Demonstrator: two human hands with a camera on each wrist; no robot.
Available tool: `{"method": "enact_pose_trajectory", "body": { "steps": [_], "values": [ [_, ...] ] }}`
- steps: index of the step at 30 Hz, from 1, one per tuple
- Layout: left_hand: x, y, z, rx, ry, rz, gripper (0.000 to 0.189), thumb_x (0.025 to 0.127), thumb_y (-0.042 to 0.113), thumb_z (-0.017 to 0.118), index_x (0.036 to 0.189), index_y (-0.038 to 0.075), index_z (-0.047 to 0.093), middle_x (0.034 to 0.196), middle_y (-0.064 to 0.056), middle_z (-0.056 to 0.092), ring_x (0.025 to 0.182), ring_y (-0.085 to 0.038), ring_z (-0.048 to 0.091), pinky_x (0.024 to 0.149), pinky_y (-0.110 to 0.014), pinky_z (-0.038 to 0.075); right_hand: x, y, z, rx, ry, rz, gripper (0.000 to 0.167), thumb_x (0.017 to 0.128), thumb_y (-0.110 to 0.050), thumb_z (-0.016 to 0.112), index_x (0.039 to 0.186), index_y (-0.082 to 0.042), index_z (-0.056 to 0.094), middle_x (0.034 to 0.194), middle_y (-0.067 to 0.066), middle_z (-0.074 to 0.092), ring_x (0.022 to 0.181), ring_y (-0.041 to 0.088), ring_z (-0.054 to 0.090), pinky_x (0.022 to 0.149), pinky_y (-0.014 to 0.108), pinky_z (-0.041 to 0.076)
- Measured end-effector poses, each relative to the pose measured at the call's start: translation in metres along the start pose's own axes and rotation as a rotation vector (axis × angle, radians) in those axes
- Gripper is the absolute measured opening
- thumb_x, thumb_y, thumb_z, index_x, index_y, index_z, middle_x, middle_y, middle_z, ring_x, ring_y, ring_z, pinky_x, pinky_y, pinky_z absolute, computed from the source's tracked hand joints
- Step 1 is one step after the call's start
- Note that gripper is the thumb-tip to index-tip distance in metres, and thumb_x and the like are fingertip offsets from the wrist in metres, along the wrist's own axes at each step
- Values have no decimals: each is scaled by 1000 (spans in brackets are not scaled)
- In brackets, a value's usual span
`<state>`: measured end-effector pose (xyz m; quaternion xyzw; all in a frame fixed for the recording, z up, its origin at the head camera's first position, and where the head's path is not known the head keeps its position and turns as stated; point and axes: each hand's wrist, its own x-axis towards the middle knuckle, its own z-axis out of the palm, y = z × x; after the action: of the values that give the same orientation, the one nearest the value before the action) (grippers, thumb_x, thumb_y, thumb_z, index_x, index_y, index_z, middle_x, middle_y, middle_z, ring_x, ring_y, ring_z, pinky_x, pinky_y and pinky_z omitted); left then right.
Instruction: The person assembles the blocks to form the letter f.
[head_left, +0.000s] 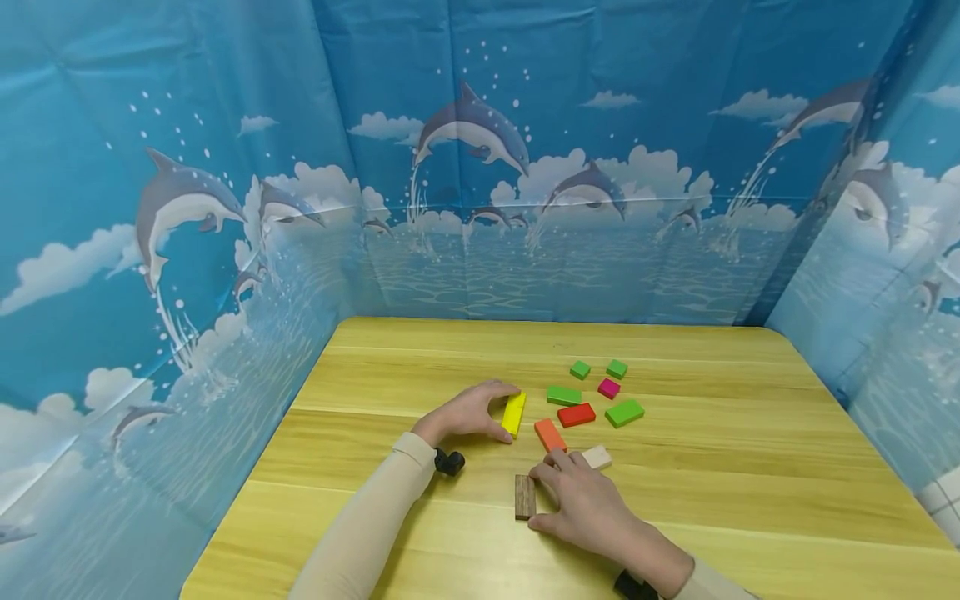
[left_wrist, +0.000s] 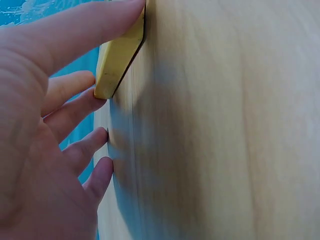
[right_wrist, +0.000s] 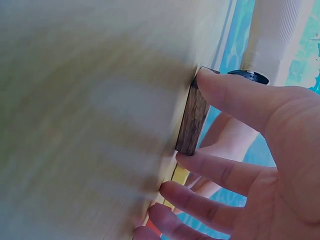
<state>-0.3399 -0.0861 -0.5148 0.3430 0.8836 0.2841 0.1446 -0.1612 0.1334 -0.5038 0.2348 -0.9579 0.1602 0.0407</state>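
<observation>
In the head view my left hand holds a yellow block by its two ends, thumb at the near end and fingers at the far one. The left wrist view shows this yellow block between the thumb and fingertips, low at the wooden surface. Closer to me, my right hand pinches a dark brown wood-grained block lengthwise. Thumb and index finger touch its opposite ends in the right wrist view, where the brown block lies flat. A pale block lies partly behind the right hand's fingers.
An orange block lies between the hands. Beyond it are a red block, green blocks, small green pieces and a magenta piece. A dolphin-print curtain surrounds the wooden table.
</observation>
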Motion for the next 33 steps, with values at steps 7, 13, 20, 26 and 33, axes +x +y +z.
{"method": "enact_pose_trajectory", "body": {
  "steps": [7,13,20,26,33],
  "values": [
    [0,1,-2,-20,7,-25,89,78,49,85,153,24,45,158,6,38,147,-20,32,117,-46,30,1,0,1,2,1,-1,58,72,-51,87,117,-18,71,114,-1,57,96,19,50,64,34,48],
    [-1,5,-3,-27,13,-44,88,78,52,84,153,24,46,157,6,39,146,-20,33,117,-45,31,1,0,1,-3,0,5,58,72,-51,87,118,-18,71,114,-1,57,97,19,50,64,35,48],
    [-5,14,-1,-21,28,-26,88,79,52,83,152,19,48,155,4,43,145,-21,35,116,-45,32,1,1,3,-8,11,14,59,71,-51,88,118,-18,71,113,-3,58,97,19,51,65,35,49],
    [-11,25,4,17,15,-16,89,78,56,83,152,19,48,155,3,44,144,-22,37,115,-44,34,-1,2,5,-8,1,19,60,72,-51,88,118,-17,71,113,-2,58,97,19,51,66,35,50],
    [-21,39,7,68,35,-2,91,77,58,83,150,15,51,153,0,47,143,-23,39,116,-44,33,1,2,4,-24,4,13,61,72,-51,87,120,-16,72,113,0,58,95,19,51,63,34,49]
  ]
}}
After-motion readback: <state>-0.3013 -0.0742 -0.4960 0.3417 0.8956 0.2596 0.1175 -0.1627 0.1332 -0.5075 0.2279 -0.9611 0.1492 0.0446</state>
